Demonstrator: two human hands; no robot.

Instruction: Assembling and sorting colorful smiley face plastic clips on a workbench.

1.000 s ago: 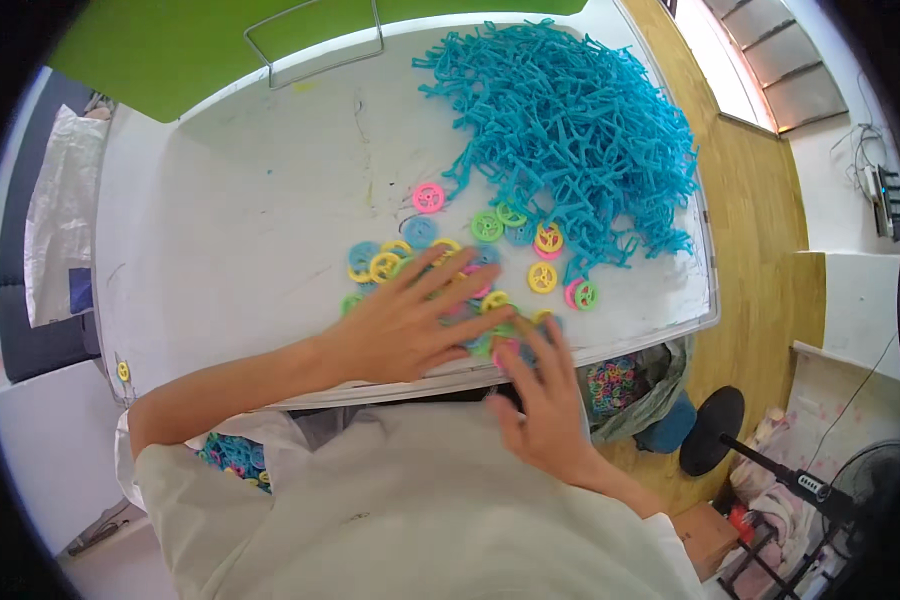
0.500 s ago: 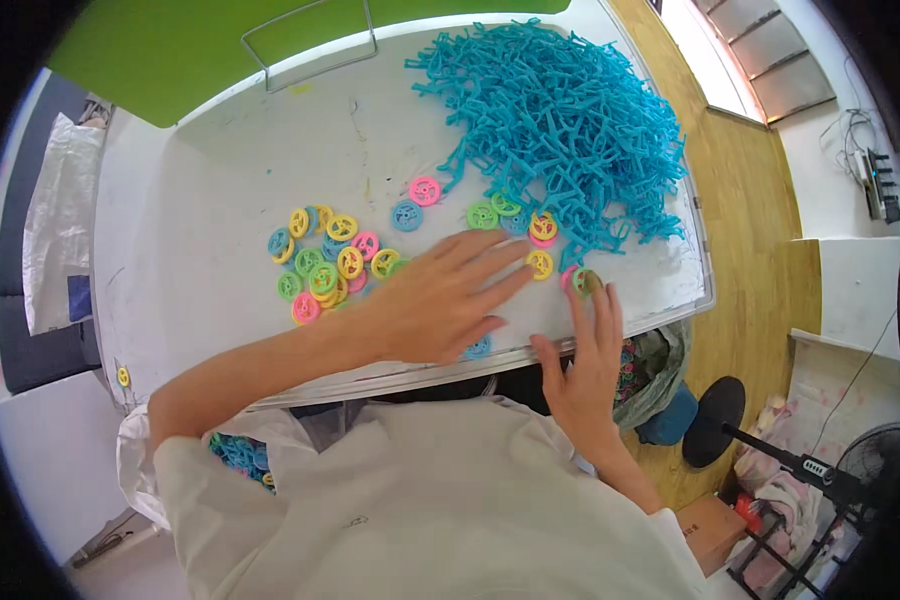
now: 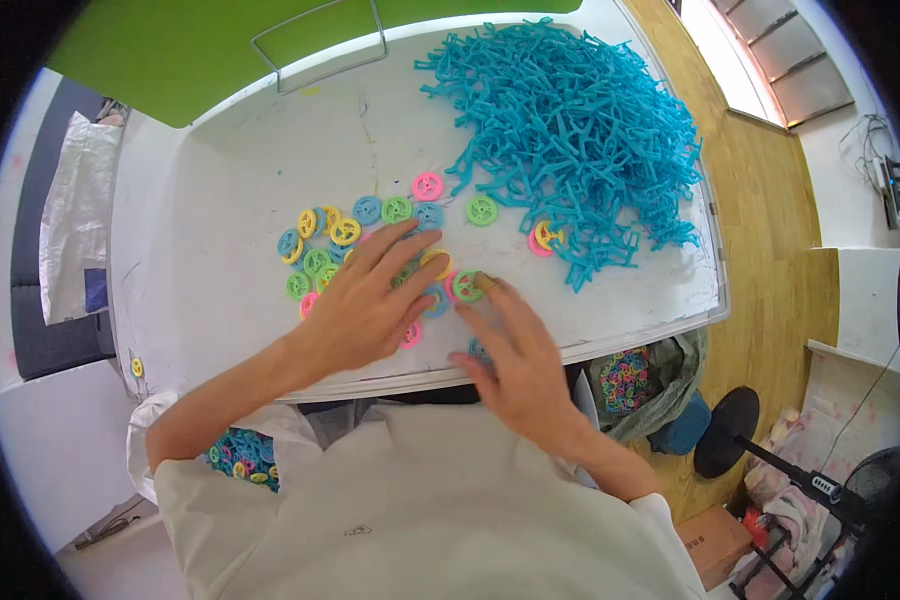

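Small plastic wheels in yellow, green, pink and blue lie on a white tabletop (image 3: 230,230). My left hand (image 3: 365,290) spreads its fingers over the right side of the wheel cluster and hides some of it. Fingers apart, my right hand (image 3: 515,360) touches a green wheel (image 3: 467,286) with its fingertips, beside a pink one. A blue wheel (image 3: 480,350) is partly covered by that hand. Beyond the hands lie a pink wheel (image 3: 427,186) and a separate green wheel (image 3: 481,210). At the far right rises a heap of blue forked plastic pieces (image 3: 580,130).
A yellow wheel (image 3: 545,235) rests at the heap's near edge. Below the table's front edge are a bag of colourful small parts (image 3: 625,380) on the right and a white bag (image 3: 300,440) on the left. A black round stand base (image 3: 727,432) is on the wooden floor.
Both hands have moved left, my right hand the most. Several wheels near the right hand have shifted left toward the cluster. A yellow and a pink wheel stay by the heap.
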